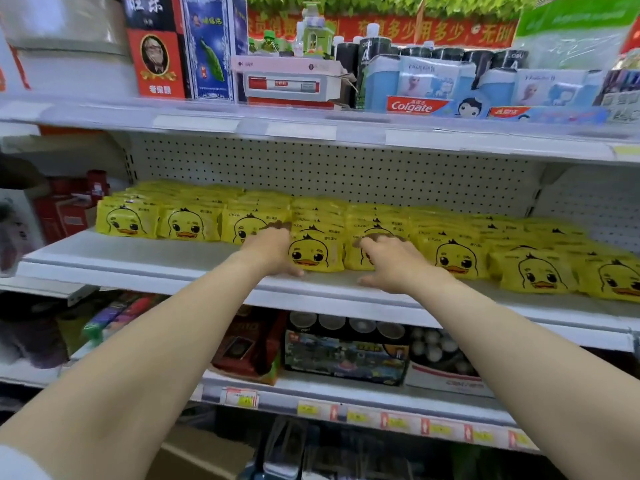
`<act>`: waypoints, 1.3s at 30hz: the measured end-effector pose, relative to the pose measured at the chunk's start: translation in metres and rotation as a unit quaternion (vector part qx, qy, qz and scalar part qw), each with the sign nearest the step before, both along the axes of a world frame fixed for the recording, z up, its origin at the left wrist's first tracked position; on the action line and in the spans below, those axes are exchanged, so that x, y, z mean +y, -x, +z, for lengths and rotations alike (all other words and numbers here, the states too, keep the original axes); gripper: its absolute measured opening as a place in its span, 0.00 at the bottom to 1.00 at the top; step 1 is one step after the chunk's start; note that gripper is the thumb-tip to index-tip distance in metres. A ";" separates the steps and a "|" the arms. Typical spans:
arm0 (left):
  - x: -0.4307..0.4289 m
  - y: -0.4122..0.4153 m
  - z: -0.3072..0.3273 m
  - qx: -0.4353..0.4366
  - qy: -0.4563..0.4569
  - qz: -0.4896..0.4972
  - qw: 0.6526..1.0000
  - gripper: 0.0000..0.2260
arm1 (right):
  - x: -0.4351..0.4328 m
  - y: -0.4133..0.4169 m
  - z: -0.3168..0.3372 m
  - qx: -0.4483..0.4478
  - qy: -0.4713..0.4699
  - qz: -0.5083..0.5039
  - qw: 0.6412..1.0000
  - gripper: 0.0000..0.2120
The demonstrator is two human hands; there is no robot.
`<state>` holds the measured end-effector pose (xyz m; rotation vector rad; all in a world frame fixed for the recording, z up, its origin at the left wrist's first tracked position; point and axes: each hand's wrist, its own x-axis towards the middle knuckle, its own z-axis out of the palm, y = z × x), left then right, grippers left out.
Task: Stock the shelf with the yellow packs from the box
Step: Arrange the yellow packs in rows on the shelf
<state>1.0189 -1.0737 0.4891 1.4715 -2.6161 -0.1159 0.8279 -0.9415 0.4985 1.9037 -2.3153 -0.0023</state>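
left hand and right hand flank front yellow pack mid shelf; grip apart on both, fingers flat, nothing clamped; best push evenly, square it with neighbouring rows

The white shelf, backed by a pegboard panel, carries yellow packs with duck faces, standing in rows front to back. One front pack stands between the left hand and the right hand, near the shelf's lip. Left of the left hand the rows sit further back, with bare shelf before them. Right of the right hand they run close to the lip.
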 end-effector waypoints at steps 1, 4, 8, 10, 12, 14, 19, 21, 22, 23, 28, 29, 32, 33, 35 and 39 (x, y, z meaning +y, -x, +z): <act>-0.013 0.004 -0.002 -0.013 0.005 -0.010 1.000 0.39 | -0.016 0.000 -0.001 -0.010 -0.001 -0.014 1.000 0.31; -0.053 0.017 -0.005 -0.058 0.015 -0.048 0.997 0.54 | -0.063 0.003 -0.004 -0.003 0.006 -0.010 1.000 0.38; -0.093 0.031 -0.008 -0.140 0.039 -0.103 0.984 0.61 | -0.111 0.005 -0.011 0.010 -0.018 0.000 1.000 0.53; -0.108 0.034 -0.010 -0.149 0.040 -0.120 0.981 0.63 | -0.132 0.007 -0.020 0.008 -0.038 -0.002 0.999 0.58; -0.118 0.037 -0.012 -0.155 0.041 -0.141 0.977 0.64 | -0.146 0.007 -0.027 0.006 -0.058 0.000 0.998 0.62; -0.125 0.041 -0.014 -0.152 0.053 -0.159 0.974 0.64 | -0.154 0.008 -0.033 -0.002 -0.061 0.004 0.998 0.63; -0.144 0.050 -0.020 -0.132 0.079 -0.169 0.974 0.66 | -0.167 0.014 -0.038 -0.006 -0.020 0.009 1.000 0.65; -0.148 0.053 -0.021 -0.137 0.096 -0.163 0.972 0.66 | -0.173 0.016 -0.040 -0.002 0.002 0.004 1.000 0.64; -0.151 0.054 -0.020 -0.139 0.106 -0.159 0.972 0.66 | -0.177 0.017 -0.040 0.004 0.016 0.003 1.000 0.64; -0.153 0.056 -0.020 -0.139 0.116 -0.155 0.971 0.66 | -0.180 0.017 -0.040 0.010 0.030 0.002 1.000 0.63; -0.164 0.060 -0.024 -0.116 0.118 -0.158 0.973 0.66 | -0.186 0.024 -0.044 0.022 0.059 0.008 0.998 0.62; -0.165 0.061 -0.025 -0.119 0.119 -0.162 0.972 0.66 | -0.185 0.025 -0.045 0.010 0.051 0.010 0.999 0.62; -0.170 0.062 -0.025 -0.131 0.098 -0.171 0.972 0.68 | -0.186 0.027 -0.042 -0.018 0.026 0.013 0.999 0.62; -0.171 0.063 -0.024 -0.136 0.090 -0.173 0.971 0.68 | -0.187 0.027 -0.041 -0.016 0.024 0.014 0.999 0.62; -0.173 0.065 -0.022 -0.145 0.084 -0.171 0.971 0.69 | -0.191 0.028 -0.042 -0.020 0.024 0.009 0.999 0.64; -0.180 0.069 -0.022 -0.149 0.081 -0.167 0.971 0.69 | -0.196 0.035 -0.046 -0.034 0.022 0.000 0.999 0.66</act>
